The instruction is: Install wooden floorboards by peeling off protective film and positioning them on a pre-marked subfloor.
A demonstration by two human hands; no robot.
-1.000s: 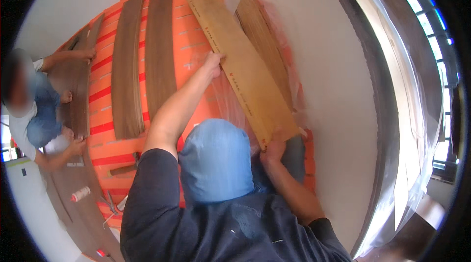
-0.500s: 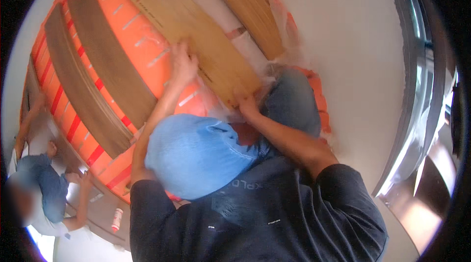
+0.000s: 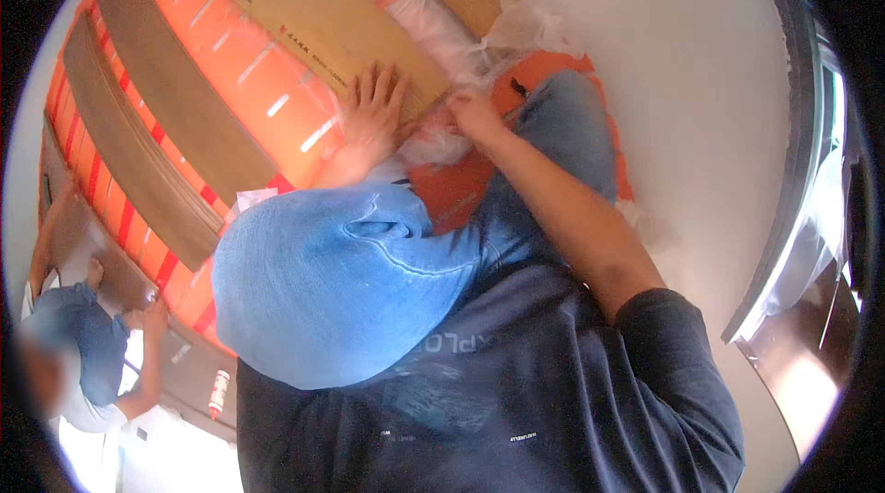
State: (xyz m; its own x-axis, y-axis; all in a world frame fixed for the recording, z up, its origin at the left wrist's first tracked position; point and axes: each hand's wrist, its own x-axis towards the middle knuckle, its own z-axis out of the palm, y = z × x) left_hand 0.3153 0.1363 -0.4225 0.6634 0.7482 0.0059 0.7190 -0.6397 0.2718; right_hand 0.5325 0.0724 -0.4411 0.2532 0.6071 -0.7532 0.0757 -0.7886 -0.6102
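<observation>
By my judgement, the step in hand is the steadying of the yellow-brown plank (image 3: 313,18) at its near end; it stretches from just above the centre of the view toward 11 o'clock, over the orange sheet (image 3: 267,78). The left hand (image 3: 373,110), at 11 o'clock, has its fingers spread, some of them upon the printed face near this end. The right hand (image 3: 474,113), at 12 o'clock, is curled beside the near corner; whether it pinches the plank, the film or nothing, I cannot tell. It seems to me that the next move calls for even support from both hands and for a corner free of film. As for containers, the clear film (image 3: 530,30) at 1 o'clock looks like loose wrapping, and I cannot see that it encloses anything. At 8 o'clock, near the co-worker (image 3: 92,355), there is a white and red tube (image 3: 218,394); its content is hidden.
</observation>
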